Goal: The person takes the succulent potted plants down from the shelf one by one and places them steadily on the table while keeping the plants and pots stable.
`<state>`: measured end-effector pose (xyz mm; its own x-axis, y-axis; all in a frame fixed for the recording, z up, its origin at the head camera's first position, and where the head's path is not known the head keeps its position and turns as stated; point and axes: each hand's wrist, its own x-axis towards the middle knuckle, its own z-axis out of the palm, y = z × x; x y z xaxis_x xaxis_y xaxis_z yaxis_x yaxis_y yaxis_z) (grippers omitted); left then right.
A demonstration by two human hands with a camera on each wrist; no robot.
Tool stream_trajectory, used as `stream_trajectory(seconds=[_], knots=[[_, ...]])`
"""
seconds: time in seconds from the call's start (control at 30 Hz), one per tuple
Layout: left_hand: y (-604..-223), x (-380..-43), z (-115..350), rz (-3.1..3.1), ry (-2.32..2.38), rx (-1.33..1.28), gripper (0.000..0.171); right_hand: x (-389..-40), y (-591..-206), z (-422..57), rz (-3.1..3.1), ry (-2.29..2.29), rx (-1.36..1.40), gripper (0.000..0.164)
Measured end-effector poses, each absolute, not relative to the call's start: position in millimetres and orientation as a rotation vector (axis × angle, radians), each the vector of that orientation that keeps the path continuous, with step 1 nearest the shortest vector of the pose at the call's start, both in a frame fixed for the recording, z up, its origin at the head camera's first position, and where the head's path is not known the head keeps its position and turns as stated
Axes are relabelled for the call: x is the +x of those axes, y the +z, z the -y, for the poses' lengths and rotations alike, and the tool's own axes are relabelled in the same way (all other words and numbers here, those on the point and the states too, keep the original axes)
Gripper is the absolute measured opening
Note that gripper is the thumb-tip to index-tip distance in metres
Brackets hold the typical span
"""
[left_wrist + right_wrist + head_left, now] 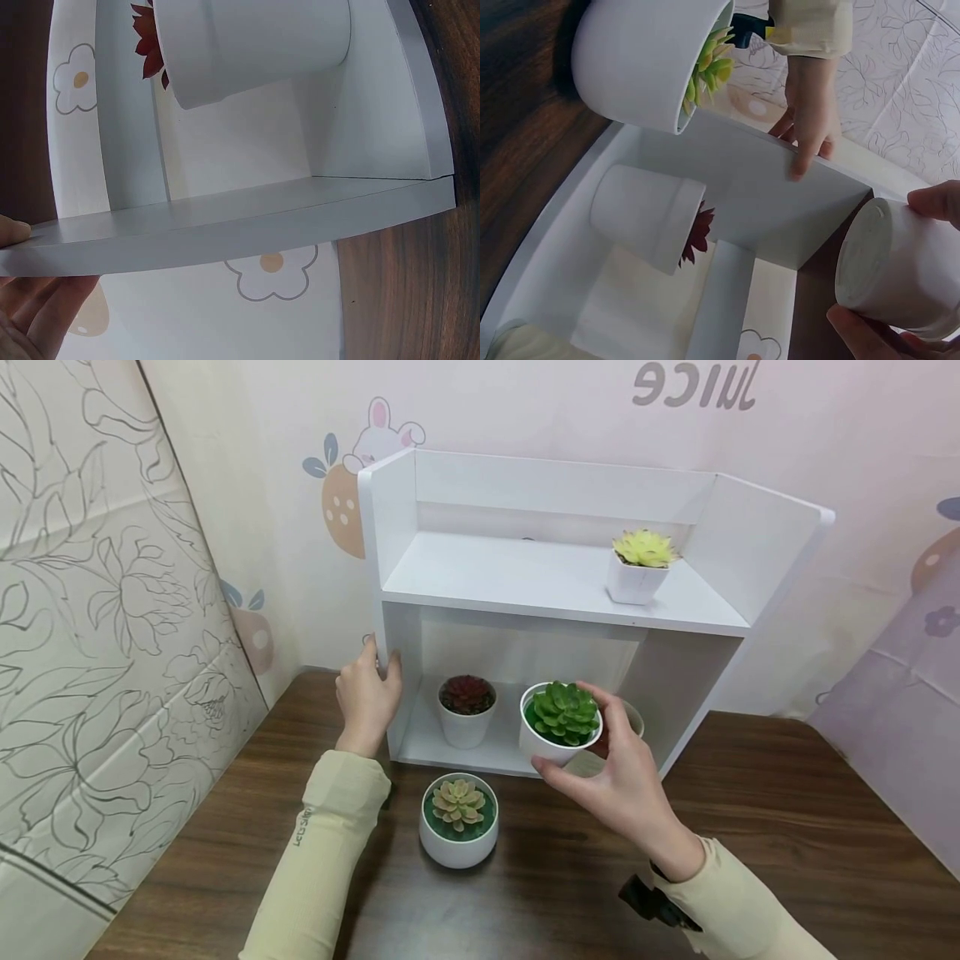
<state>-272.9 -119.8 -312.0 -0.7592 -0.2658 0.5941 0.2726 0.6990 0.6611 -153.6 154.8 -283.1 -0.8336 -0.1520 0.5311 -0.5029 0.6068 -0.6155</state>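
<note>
Right grip [624, 783]: potted green succulent [561, 723] between thumb, fingers.

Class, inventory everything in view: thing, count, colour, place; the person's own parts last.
Shelf: 1, white, on table
Table: 1, brown, beneath
Yellow plant: 1, white-potted, upper shelf
Red plant: 1, white-potted, lower shelf
Pale plant: 1, white-potted, on table
Green plant: 1, white-potted, in right hand
Other pot: 1, pale, behind right hand, mostly hidden
Patterned wall: 1, pinkish, behind shelf
Flowered sheet: 1, white, left
Wrist gear: 2, black, at cuffs
Sleeves: 2, pale yellow, on arms
Hands: 2, bare, left hand gripping shelf side
</note>
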Motion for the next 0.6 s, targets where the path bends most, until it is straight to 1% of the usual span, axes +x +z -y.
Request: stream_trajectory(seconds=[0.3,0.6], knots=[[-312.8,-273.1,120.3,2.215,-1.019,-0.007,0.038,-155.5,-290.2,-156.3,2.410,1.050,0.555,0.083],[-312.7,-274.2,120.3,2.210,-1.025,-0.012,0.037,-154.9,-295.7,-157.6,2.435,1.009,0.557,0.084]])
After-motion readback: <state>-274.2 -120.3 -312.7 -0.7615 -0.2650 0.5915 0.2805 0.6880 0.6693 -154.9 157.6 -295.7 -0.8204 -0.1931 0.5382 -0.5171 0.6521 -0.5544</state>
